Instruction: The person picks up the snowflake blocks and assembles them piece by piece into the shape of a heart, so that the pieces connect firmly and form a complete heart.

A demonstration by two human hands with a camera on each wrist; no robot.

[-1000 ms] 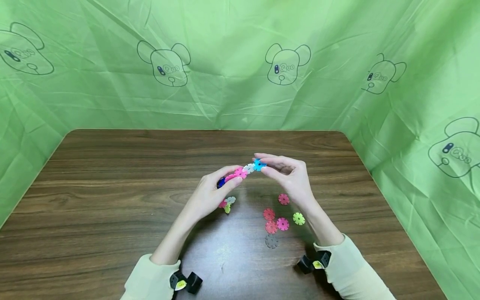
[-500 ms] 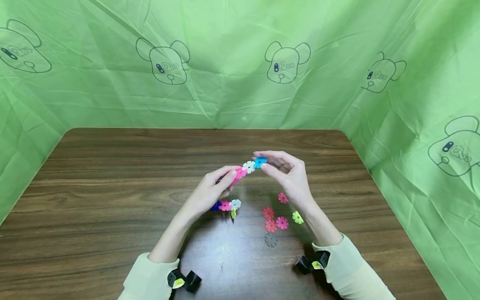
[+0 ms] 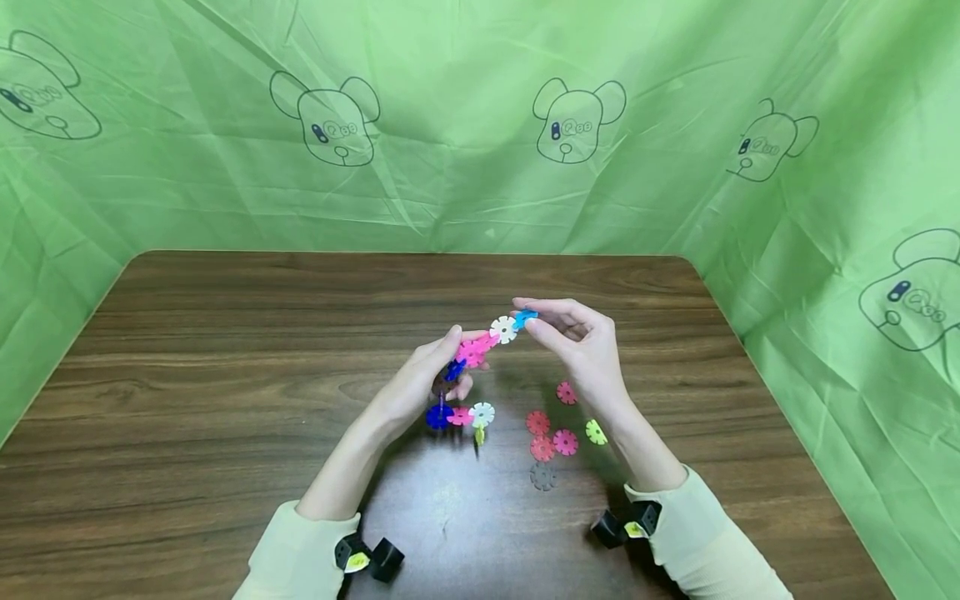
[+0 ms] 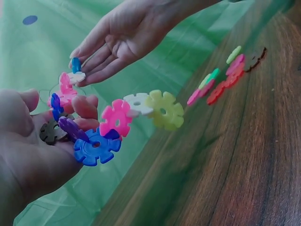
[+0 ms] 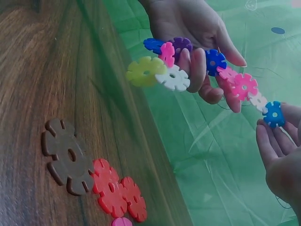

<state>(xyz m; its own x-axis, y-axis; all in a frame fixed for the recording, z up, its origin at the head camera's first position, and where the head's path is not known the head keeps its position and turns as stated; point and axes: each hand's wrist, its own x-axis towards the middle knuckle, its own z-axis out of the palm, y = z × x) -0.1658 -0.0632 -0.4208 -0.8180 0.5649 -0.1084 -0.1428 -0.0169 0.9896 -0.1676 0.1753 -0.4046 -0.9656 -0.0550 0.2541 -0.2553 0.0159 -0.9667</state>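
A chain of interlocked notched discs hangs between both hands. My left hand (image 3: 408,387) has its palm turned up and thumb raised off the chain, with some fingers curled round the middle discs near the purple one (image 4: 73,129). My right hand (image 3: 581,346) pinches the light blue end disc (image 5: 273,114) between thumb and fingers. Next to that disc is a white disc (image 3: 503,330), then pink ones (image 3: 472,352) and a dark blue one (image 5: 215,61). From my left hand hangs the other end: blue (image 4: 97,147), pink (image 4: 116,118), white (image 4: 138,104) and yellow (image 4: 164,110) discs.
Loose discs lie on the wooden table (image 3: 225,375) below my right hand: red ones (image 3: 537,422), pink ones (image 3: 566,442), a yellow-green one (image 3: 596,432) and a dark grey one (image 3: 543,476). A green curtain (image 3: 450,167) stands behind and beside the table.
My left thumb has lifted off the pink discs and the palm has turned upward. The chain's lower end has swung out to the right, showing more discs. My right hand has barely moved.
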